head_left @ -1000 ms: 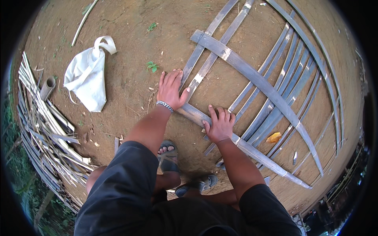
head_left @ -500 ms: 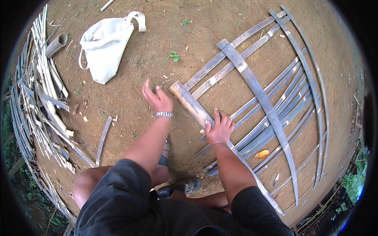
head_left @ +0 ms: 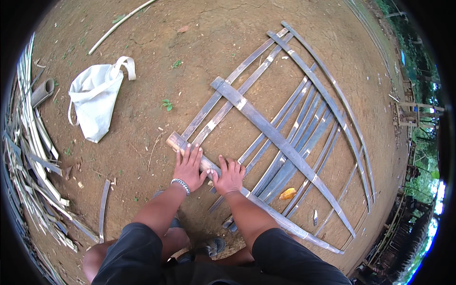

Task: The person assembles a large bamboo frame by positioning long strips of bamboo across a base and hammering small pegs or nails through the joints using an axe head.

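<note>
Both my hands lie side by side on a long split-bamboo slat (head_left: 280, 221), the nearest crosspiece of a lattice on the ground. My left hand (head_left: 189, 167) rests near its brown upper end, fingers stretched over the curved surface. Just right of it, my right hand (head_left: 230, 175) lies across the slat, fingers extended toward the far side; the thumbs nearly meet. Beyond the hands, several thin dark bamboo strips (head_left: 304, 137) run away from me. A wide dark crosspiece (head_left: 266, 125) lies over them, with two narrower crosspieces (head_left: 327, 97) farther off.
A white cloth bag (head_left: 97, 107) lies at the left. Beside it are a heap of split bamboo (head_left: 35, 166) and a short bamboo tube (head_left: 42, 92). One loose strip (head_left: 104, 204) lies near my left knee. A knife (head_left: 315, 217) and a yellow-orange object (head_left: 288, 194) lie among the lattice.
My left hand has come down from the air onto the bamboo slat beside my right hand. My right hand remains on the slat. The view has shifted, moving the lattice leftward in the picture.
</note>
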The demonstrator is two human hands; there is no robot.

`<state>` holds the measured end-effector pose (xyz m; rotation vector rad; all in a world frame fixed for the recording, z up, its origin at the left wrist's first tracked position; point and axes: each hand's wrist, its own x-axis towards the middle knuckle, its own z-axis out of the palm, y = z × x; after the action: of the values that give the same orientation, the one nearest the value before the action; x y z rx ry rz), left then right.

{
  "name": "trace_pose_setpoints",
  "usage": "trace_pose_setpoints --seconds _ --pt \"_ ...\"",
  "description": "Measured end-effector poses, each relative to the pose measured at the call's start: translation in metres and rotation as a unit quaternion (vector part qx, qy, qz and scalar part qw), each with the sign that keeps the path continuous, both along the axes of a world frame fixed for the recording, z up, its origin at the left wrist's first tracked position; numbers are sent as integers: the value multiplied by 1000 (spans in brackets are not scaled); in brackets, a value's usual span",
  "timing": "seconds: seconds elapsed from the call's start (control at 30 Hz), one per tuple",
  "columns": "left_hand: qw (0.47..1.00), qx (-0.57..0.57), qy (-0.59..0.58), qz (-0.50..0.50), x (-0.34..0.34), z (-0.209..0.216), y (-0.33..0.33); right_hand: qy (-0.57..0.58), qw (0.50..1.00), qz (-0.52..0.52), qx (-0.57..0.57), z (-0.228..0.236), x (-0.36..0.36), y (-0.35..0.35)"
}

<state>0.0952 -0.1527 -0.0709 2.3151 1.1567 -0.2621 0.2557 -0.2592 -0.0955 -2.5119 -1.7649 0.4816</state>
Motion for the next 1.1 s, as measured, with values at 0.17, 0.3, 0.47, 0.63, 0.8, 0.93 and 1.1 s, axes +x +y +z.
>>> trace_pose_setpoints --seconds 0.17,0.3,0.47,0.63,0.8,0.93,1.1 --pt "1000 6 17 -3 9 -2 -3 10 998 -10 -55 10 4 3" --pt "1000 12 11 -7 3 -3 -1 23 999 -12 -44 13 2 4" --pt "1000 -4 -10 0 2 -4 0 32 999 -16 -18 10 2 2" --pt "1000 24 -9 -12 3 -7 -1 24 1000 -14 -12 12 1 2" --pt "999 15 16 -35 9 -12 9 33 999 -20 -19 15 3 2" --pt "999 12 43 -31 18 -6 15 21 1000 -14 -10 15 3 1" --pt "997 19 66 -30 25 -3 16 18 1000 -14 -16 13 3 2"
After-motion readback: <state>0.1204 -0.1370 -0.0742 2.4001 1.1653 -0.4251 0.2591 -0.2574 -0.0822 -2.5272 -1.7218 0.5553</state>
